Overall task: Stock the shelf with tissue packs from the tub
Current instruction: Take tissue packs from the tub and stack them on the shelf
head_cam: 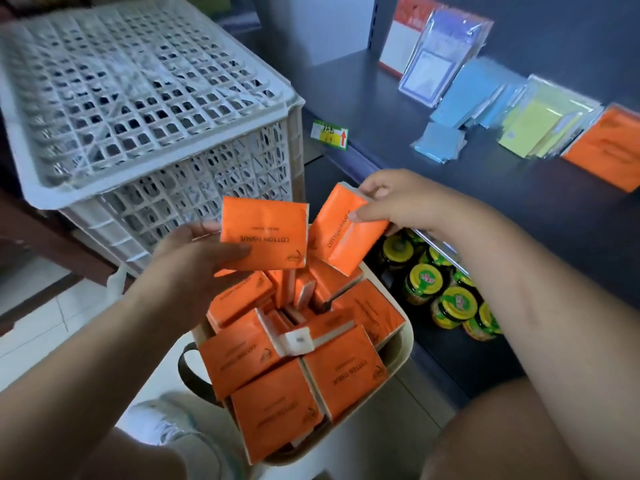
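Note:
A beige tub on the floor below me is filled with several orange tissue packs. My left hand pinches one orange pack above the tub's far end. Just to its right, my right hand grips a second orange pack, tilted. The dark shelf runs along the right, with orange packs lying at its far right edge.
An upturned white lattice crate stands to the left of the shelf. Blue and yellow flat packets lie on the shelf, a price tag on its edge. Green-lidded jars sit on the lower shelf. My shoe is beside the tub.

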`<move>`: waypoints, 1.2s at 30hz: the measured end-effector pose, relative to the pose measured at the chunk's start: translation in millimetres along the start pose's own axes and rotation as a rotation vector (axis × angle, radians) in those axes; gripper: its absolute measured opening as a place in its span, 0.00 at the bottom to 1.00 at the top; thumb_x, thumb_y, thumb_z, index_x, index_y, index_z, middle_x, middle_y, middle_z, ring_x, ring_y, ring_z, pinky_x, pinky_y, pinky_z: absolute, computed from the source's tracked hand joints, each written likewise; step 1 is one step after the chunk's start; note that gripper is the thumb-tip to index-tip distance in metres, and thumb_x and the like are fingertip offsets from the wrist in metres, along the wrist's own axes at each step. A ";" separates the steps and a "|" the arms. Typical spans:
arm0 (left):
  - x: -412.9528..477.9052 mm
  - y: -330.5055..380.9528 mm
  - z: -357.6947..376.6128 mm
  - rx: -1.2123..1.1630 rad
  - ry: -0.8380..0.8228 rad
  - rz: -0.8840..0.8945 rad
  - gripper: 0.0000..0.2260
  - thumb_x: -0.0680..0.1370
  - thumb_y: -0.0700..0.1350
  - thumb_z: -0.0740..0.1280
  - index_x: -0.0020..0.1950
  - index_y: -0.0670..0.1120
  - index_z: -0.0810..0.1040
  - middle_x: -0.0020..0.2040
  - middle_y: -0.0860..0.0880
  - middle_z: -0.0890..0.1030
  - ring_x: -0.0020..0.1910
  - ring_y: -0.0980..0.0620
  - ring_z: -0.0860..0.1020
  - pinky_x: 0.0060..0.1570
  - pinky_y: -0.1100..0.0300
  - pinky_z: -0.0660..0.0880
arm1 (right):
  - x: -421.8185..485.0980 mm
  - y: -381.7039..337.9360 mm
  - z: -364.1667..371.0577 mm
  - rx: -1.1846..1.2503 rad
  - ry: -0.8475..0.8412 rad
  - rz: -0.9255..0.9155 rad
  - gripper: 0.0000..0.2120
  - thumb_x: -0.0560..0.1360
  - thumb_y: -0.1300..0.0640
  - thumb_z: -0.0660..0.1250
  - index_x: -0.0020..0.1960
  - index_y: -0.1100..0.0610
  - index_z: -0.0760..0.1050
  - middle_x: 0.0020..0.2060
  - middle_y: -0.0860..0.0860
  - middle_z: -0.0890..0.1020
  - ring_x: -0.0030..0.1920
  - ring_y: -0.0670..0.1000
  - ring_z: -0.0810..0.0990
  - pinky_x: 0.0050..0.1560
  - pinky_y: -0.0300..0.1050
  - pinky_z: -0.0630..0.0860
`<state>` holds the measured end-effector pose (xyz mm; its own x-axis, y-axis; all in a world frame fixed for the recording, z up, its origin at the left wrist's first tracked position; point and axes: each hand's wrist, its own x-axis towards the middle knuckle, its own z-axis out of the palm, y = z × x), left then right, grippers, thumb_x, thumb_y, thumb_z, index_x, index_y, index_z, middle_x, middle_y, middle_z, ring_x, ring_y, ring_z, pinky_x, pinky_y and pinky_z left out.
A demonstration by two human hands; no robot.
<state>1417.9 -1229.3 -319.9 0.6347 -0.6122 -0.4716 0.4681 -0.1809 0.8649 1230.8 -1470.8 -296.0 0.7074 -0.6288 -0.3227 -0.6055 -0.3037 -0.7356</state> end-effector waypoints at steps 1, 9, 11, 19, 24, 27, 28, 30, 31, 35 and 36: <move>-1.5 3.8 2.7 -0.011 0.015 0.053 0.21 0.73 0.27 0.71 0.62 0.42 0.74 0.52 0.41 0.85 0.48 0.43 0.87 0.42 0.50 0.84 | -2.3 0.7 -2.4 0.017 0.059 -0.004 0.18 0.68 0.47 0.80 0.52 0.52 0.79 0.47 0.52 0.84 0.47 0.53 0.83 0.43 0.47 0.77; -6.3 32.6 37.7 -0.202 -0.165 0.215 0.20 0.74 0.35 0.72 0.66 0.46 0.77 0.52 0.46 0.83 0.45 0.49 0.82 0.43 0.50 0.81 | -47.6 0.9 -25.1 0.530 0.380 -0.054 0.15 0.74 0.61 0.76 0.57 0.63 0.76 0.48 0.59 0.85 0.40 0.50 0.86 0.35 0.44 0.82; -10.0 40.8 57.2 -0.204 -0.214 0.239 0.18 0.72 0.37 0.74 0.61 0.43 0.78 0.51 0.44 0.84 0.45 0.47 0.83 0.45 0.48 0.83 | -61.4 4.3 -32.7 0.593 0.428 -0.084 0.13 0.74 0.64 0.75 0.56 0.61 0.75 0.46 0.56 0.86 0.40 0.48 0.86 0.37 0.40 0.81; -34.6 54.4 137.4 -0.115 -0.378 0.293 0.09 0.70 0.38 0.74 0.49 0.43 0.80 0.48 0.43 0.85 0.42 0.50 0.86 0.43 0.53 0.84 | -103.7 34.4 -73.0 0.666 0.755 -0.143 0.15 0.72 0.63 0.77 0.56 0.59 0.77 0.47 0.52 0.87 0.47 0.48 0.86 0.47 0.41 0.81; -51.6 54.9 191.5 0.008 -0.425 0.400 0.13 0.69 0.39 0.76 0.52 0.46 0.81 0.50 0.40 0.83 0.42 0.47 0.84 0.39 0.50 0.83 | -121.4 64.4 -110.4 0.759 0.982 -0.161 0.16 0.73 0.64 0.77 0.58 0.61 0.78 0.50 0.55 0.87 0.49 0.49 0.85 0.55 0.44 0.80; -60.5 51.0 231.1 0.112 -0.461 0.530 0.12 0.71 0.36 0.77 0.50 0.49 0.85 0.49 0.45 0.87 0.45 0.46 0.85 0.40 0.48 0.83 | -134.0 94.3 -134.2 0.747 1.126 -0.140 0.16 0.72 0.62 0.78 0.58 0.58 0.79 0.48 0.53 0.87 0.49 0.49 0.86 0.56 0.44 0.80; -63.0 49.4 244.7 0.140 -0.476 0.577 0.12 0.71 0.34 0.76 0.49 0.49 0.85 0.47 0.47 0.88 0.44 0.48 0.85 0.40 0.51 0.83 | -137.7 105.3 -142.1 0.719 1.180 -0.121 0.16 0.71 0.60 0.79 0.56 0.56 0.80 0.48 0.52 0.87 0.49 0.49 0.86 0.56 0.46 0.80; -66.0 47.1 271.8 0.191 -0.536 0.646 0.14 0.70 0.32 0.76 0.50 0.49 0.85 0.46 0.48 0.88 0.43 0.52 0.85 0.41 0.55 0.83 | -142.8 127.7 -157.1 0.662 1.297 -0.068 0.14 0.70 0.57 0.80 0.53 0.53 0.81 0.46 0.49 0.87 0.49 0.49 0.86 0.57 0.50 0.82; -65.5 46.0 284.6 0.220 -0.571 0.671 0.15 0.70 0.31 0.76 0.52 0.49 0.85 0.46 0.49 0.88 0.44 0.52 0.85 0.44 0.56 0.83 | -144.2 137.7 -163.5 0.637 1.349 -0.042 0.13 0.69 0.57 0.80 0.51 0.53 0.81 0.44 0.48 0.87 0.48 0.48 0.86 0.56 0.52 0.82; -55.4 42.6 328.5 0.374 -0.653 0.809 0.22 0.68 0.33 0.80 0.54 0.55 0.86 0.51 0.53 0.88 0.49 0.57 0.84 0.53 0.58 0.80 | -139.7 165.0 -183.9 0.531 1.427 0.018 0.10 0.69 0.57 0.80 0.48 0.51 0.83 0.41 0.45 0.86 0.44 0.45 0.85 0.55 0.52 0.82; -52.9 41.7 336.9 0.410 -0.673 0.842 0.23 0.68 0.33 0.80 0.52 0.60 0.86 0.51 0.55 0.87 0.50 0.59 0.83 0.54 0.61 0.79 | -137.3 169.6 -188.0 0.496 1.409 0.018 0.10 0.69 0.58 0.79 0.49 0.51 0.83 0.41 0.44 0.86 0.45 0.43 0.85 0.55 0.51 0.82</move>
<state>1196.7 -1463.8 -201.0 0.1369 -0.9220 0.3623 -0.2619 0.3190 0.9108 962.4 -1570.5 -264.5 -0.3976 -0.8743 0.2785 -0.2232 -0.2022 -0.9536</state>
